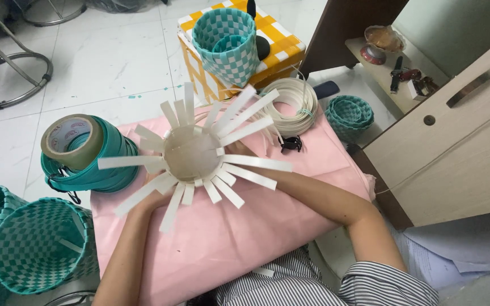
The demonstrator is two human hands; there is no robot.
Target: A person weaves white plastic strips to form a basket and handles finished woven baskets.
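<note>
The half-woven white basket sits up on the pink cloth across the person's lap, its round base tipped toward us and loose white strips fanning out all round like spokes. The left hand is tucked under the lower left edge, fingers mostly hidden behind the strips, so I can't tell how tightly it grips; it looks to be cupping the rim from beneath. The right hand is behind the right side, almost wholly covered by the weave, and how far it is closed I cannot tell either. Here's the worry: those free strips are unsecured, and if either hand slackens, the woven turns near the base could spring apart. The long strips on the right reach toward the coil of white strapping and the small black clip, so a twist could snag them. On the left, the teal strapping roll with a tape roll perched on top sits just beside the cloth; a swinging strip could knock that tape off.
</note>
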